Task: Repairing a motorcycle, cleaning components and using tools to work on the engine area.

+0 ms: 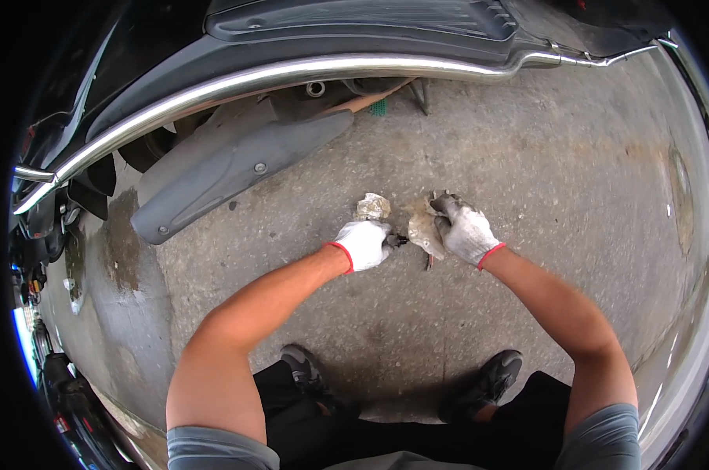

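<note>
My left hand (366, 245), in a white work glove with a red cuff and dark soiled fingers, is closed round a small black part (402, 240) whose end pokes out toward the right. What kind of part it is, I cannot make out. My right hand (467, 229), gloved the same way, pinches the edge of a dirty, beige, crumpled plastic bag or sheet (423, 229). Just beyond my left hand lies another crumpled, yellowish see-through wrapping (372, 206) on the concrete. A thin reddish thing (429, 262) shows below the held bag.
A motor scooter with a chrome side rail (291, 69) stands across the far side. Beneath it, a grey exhaust cover (244, 172) reaches out at the left. My shoes (497, 374) are on the near floor. Dark wet stains (123, 243) mark the concrete at left.
</note>
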Demonstrator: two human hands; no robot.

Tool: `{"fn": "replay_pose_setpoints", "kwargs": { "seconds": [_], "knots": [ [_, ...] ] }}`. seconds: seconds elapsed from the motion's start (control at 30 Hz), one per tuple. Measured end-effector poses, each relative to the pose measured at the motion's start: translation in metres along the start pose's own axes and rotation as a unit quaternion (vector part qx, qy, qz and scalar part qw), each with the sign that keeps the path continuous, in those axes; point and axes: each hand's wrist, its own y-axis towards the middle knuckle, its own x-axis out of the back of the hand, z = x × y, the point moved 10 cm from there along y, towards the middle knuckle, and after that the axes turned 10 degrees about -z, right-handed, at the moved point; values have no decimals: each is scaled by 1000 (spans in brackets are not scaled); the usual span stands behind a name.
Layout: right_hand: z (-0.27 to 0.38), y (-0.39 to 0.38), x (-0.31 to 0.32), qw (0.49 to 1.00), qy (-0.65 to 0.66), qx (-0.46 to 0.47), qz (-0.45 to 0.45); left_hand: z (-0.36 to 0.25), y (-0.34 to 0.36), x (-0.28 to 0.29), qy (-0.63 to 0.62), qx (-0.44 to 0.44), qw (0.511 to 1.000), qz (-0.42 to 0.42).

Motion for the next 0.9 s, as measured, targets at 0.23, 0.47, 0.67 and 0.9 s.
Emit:
{"fn": "replay_pose_setpoints", "kwargs": {
  "seconds": [0.23,0.47,0.67,0.9],
  "knots": [
    [53,-35,-65,939,-203,183,210,-12,-11,-4,-186,59,975,105],
    [-3,-72,-93,894,218,-130,368,-45,-33,46,-175,-96,979,-47],
    [5,-101,-90,610,537,-405,420,-53,-41,58,-137,-153,974,-93],
    [103,-63,-66,903,-205,151,346,-9,-55,2,-395,35,905,157]
  ]
}}
